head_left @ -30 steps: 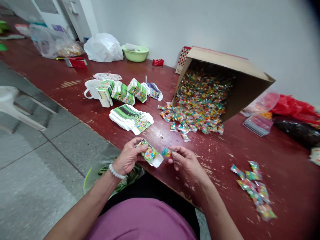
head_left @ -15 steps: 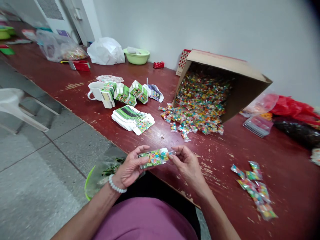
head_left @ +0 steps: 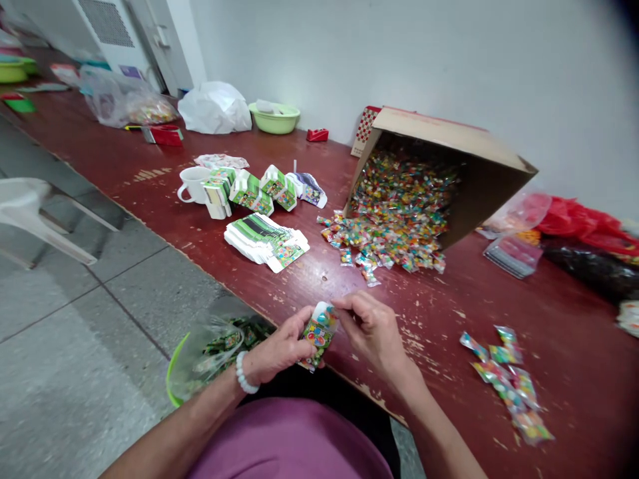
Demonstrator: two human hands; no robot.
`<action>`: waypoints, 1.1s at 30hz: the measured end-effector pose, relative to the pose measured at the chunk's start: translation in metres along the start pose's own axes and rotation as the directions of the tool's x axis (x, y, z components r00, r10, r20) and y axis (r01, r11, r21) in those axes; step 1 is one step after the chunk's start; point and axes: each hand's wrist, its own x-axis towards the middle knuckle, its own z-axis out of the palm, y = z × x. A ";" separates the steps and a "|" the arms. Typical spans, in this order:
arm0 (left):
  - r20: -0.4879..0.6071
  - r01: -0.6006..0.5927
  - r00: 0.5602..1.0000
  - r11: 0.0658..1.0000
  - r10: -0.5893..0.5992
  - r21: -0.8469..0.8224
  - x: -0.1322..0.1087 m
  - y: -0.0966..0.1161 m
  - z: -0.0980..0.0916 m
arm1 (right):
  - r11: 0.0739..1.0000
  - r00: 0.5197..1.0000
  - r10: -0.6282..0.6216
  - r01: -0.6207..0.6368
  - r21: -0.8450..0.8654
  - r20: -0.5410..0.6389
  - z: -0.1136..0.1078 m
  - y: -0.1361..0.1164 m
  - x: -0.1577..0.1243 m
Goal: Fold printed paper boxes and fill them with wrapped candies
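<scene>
My left hand [head_left: 284,344] is closed around a small green printed box [head_left: 318,336], tilted with its open end up and to the right. A clear packet of colourful candy [head_left: 327,315] shows at the box's mouth, partly inside. The fingers of my right hand [head_left: 372,329] are pinched together at the packet's edge. Beyond my hands lies a fanned stack of flat green cartons [head_left: 267,241]. Further right, candy packets [head_left: 399,233] spill from a large cardboard box [head_left: 454,130] lying on its side. Several more candy packets [head_left: 509,382] lie on the table to the right.
Filled green boxes [head_left: 252,189] stand by a white mug [head_left: 193,185] on the red table [head_left: 200,246]. Below the table edge at left is a green-rimmed bin [head_left: 174,372] with a plastic liner. A white chair [head_left: 34,213] stands left; red plastic bags [head_left: 574,216] lie right.
My left hand has turned the green box from nearly level to steeply tilted, mouth up. The candy packet now sits deeper in the mouth, with my right fingers still at it.
</scene>
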 end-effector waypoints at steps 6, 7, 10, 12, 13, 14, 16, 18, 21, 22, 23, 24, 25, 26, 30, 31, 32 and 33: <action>0.001 -0.014 1.000 0.991 0.014 0.131 -0.004 0.005 0.001 | 0.977 0.993 -0.120 0.117 -0.177 -0.008 0.005 -0.006 -0.001; 0.004 0.011 1.000 0.994 -0.011 0.113 -0.004 0.005 0.001 | 0.976 0.992 -0.127 0.129 -0.174 0.025 0.005 -0.006 -0.002; -0.011 0.029 1.000 0.995 -0.028 0.095 -0.006 0.005 0.002 | 0.972 0.988 -0.129 0.143 -0.186 0.087 0.002 -0.004 -0.003; -0.013 -0.006 1.000 0.994 0.008 0.110 -0.006 0.005 0.002 | 0.966 0.992 -0.111 0.122 -0.229 0.060 -0.003 -0.003 -0.002; -0.010 -0.026 1.000 0.993 0.027 0.118 -0.006 0.005 0.001 | 0.962 0.993 -0.107 0.113 -0.248 0.039 -0.005 -0.003 -0.001; -0.004 -0.039 0.999 0.991 0.040 0.125 -0.005 0.004 0.000 | 0.958 0.994 -0.109 0.112 -0.263 0.026 -0.007 -0.002 -0.001; 0.014 -0.044 0.999 0.990 0.042 0.135 -0.004 0.004 0.000 | 0.953 0.991 -0.130 0.133 -0.273 0.030 -0.007 -0.004 0.000; 0.025 -0.040 0.999 0.991 0.037 0.131 -0.002 0.002 0.000 | 0.955 0.987 -0.153 0.160 -0.251 0.047 -0.005 -0.005 0.001; 0.015 -0.038 0.999 0.995 0.037 0.090 -0.001 0.001 0.003 | 0.988 0.996 -0.090 0.087 -0.131 -0.018 0.000 -0.004 0.002; 0.004 -0.041 0.999 0.997 0.041 0.072 -0.001 0.001 0.005 | 0.996 0.997 -0.037 0.031 -0.084 -0.066 0.001 -0.003 0.002; -0.006 -0.045 0.999 0.997 0.045 0.056 -0.001 0.002 0.006 | 0.999 0.994 0.017 -0.023 -0.046 -0.111 0.001 -0.002 0.003; -0.017 -0.050 0.999 0.998 0.051 0.040 0.000 0.002 0.006 | 0.998 0.987 0.063 -0.067 -0.021 -0.146 0.000 -0.001 0.004; -0.023 -0.055 0.998 0.998 0.056 0.026 0.000 0.003 0.007 | 0.996 0.983 0.088 -0.091 -0.010 -0.159 0.000 0.000 0.004; -0.025 -0.058 0.998 0.998 0.058 0.013 0.000 0.003 0.007 | 0.996 0.986 0.089 -0.091 -0.008 -0.144 0.000 0.000 0.004; -0.021 -0.067 0.998 0.998 0.066 -0.012 0.001 0.002 0.007 | 1.000 0.998 0.013 -0.012 -0.018 0.057 0.003 -0.003 0.001; -0.022 -0.069 0.997 0.997 0.069 -0.017 0.002 0.001 0.007 | 0.999 0.994 -0.001 0.004 -0.033 0.110 0.004 -0.004 -0.001; -0.029 -0.069 0.997 0.997 0.068 -0.026 0.002 0.000 0.007 | 0.999 0.988 -0.007 0.015 -0.052 0.153 0.004 -0.005 -0.003; -0.044 -0.069 0.997 0.997 0.067 -0.044 0.002 0.000 0.007 | 0.997 0.983 -0.009 0.022 -0.071 0.183 0.003 -0.007 -0.005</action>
